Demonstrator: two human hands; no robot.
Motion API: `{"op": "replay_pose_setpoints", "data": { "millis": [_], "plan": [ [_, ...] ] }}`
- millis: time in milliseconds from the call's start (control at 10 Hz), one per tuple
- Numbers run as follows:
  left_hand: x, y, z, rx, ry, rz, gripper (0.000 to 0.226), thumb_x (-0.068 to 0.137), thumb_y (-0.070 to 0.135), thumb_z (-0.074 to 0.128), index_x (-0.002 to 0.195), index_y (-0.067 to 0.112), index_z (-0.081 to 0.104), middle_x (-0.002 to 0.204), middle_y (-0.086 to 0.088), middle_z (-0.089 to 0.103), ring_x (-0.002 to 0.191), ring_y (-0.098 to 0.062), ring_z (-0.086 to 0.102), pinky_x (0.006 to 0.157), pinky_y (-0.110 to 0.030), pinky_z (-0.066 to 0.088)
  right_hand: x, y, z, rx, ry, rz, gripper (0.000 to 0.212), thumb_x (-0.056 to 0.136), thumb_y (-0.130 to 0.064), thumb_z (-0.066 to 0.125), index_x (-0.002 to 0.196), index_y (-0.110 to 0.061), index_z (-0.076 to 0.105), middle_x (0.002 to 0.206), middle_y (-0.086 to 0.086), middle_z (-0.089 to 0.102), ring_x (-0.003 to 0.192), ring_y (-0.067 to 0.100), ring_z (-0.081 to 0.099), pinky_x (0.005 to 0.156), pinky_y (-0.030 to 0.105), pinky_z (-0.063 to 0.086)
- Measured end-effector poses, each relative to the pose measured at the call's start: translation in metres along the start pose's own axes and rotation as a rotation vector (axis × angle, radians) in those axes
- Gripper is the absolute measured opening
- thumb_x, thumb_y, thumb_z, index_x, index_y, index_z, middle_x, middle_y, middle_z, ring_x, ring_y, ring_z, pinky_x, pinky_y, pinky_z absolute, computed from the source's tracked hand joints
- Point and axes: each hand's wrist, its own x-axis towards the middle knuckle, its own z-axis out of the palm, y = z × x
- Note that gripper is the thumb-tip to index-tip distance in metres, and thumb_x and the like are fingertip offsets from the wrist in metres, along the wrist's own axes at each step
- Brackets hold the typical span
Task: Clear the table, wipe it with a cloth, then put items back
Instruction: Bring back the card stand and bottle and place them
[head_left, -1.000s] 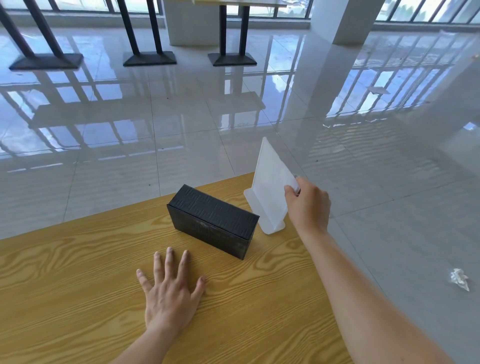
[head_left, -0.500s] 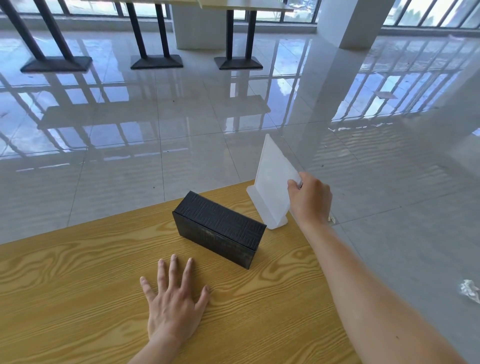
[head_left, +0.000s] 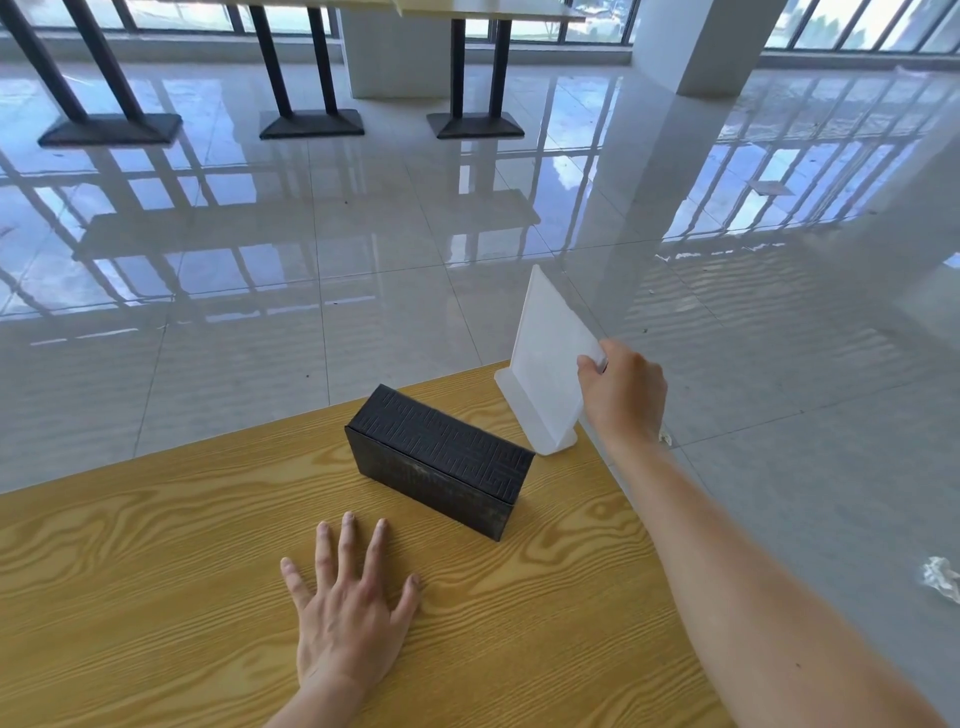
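Left hand (head_left: 348, 618), right hand (head_left: 623, 395), forearms (head_left: 753, 597) bare up to frame edge; nails (head_left: 349, 515) seemingly short.

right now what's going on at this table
A person is working at a wooden table. Their right hand pinches the upper edge of a white sign stand, whose base looks to be sitting at the table's far corner. The left hand lies flat on the tabletop with fingers spread, just in front of a black box that sits beside the stand. No cloth is in view.
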Motion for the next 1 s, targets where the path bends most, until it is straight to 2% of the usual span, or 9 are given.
{"op": "replay_pose_setpoints", "data": {
  "millis": [300,600,700,800,900,1000],
  "plan": [
    [0.000,0.000,-0.001,0.002,-0.010,-0.003,0.081,0.087,0.078,0.017,0.153,0.033,0.028,0.163,-0.004,0.019,0.152,-0.029,0.003,0.116,-0.067,0.003,0.001,0.000,0.000,0.005,-0.020,0.001,0.039,0.089,-0.018,0.063,0.061,-0.016,0.037,0.057,0.005,0.051,0.060,0.035,0.054,0.056,0.031,0.034],
    [0.001,0.000,-0.002,0.001,-0.024,-0.004,0.081,0.087,0.078,0.018,0.153,0.033,0.030,0.163,-0.005,0.021,0.152,-0.030,0.004,0.116,-0.067,0.004,0.001,-0.003,-0.001,0.001,-0.005,-0.008,0.047,0.089,-0.017,0.063,0.058,-0.021,0.028,0.055,0.001,0.045,0.057,0.030,0.049,0.056,0.030,0.030],
    [0.001,0.000,-0.001,-0.001,-0.027,-0.009,0.081,0.087,0.079,0.018,0.153,0.033,0.028,0.163,-0.005,0.019,0.152,-0.029,0.002,0.116,-0.067,0.002,0.001,-0.001,0.001,0.007,-0.010,-0.008,0.041,0.091,-0.019,0.064,0.061,-0.019,0.034,0.058,0.001,0.049,0.060,0.030,0.051,0.057,0.030,0.031],
    [0.001,0.000,-0.001,0.000,-0.030,-0.011,0.081,0.087,0.079,0.019,0.153,0.033,0.028,0.163,-0.005,0.019,0.152,-0.029,0.002,0.116,-0.067,0.002,-0.002,-0.001,0.000,0.033,-0.036,-0.015,0.025,0.091,-0.035,0.067,0.090,-0.010,0.061,0.079,0.006,0.067,0.076,0.031,0.064,0.062,0.033,0.045],
    [0.003,0.000,-0.001,-0.011,-0.027,-0.004,0.080,0.087,0.078,0.020,0.153,0.032,0.030,0.163,-0.005,0.021,0.151,-0.030,0.005,0.116,-0.067,0.002,-0.007,0.001,-0.008,0.060,-0.032,-0.003,0.050,0.093,-0.047,0.062,0.124,-0.008,0.060,0.100,0.008,0.073,0.092,0.027,0.068,0.076,0.032,0.047],
    [0.003,-0.002,-0.001,-0.003,-0.032,-0.009,0.082,0.087,0.079,0.014,0.155,0.034,0.023,0.164,-0.005,0.015,0.152,-0.029,-0.002,0.116,-0.066,-0.002,-0.014,0.005,-0.020,0.118,-0.021,0.043,0.048,0.097,-0.044,0.057,0.127,-0.007,0.059,0.102,0.005,0.074,0.100,0.027,0.066,0.081,0.031,0.041]
  ]
}}
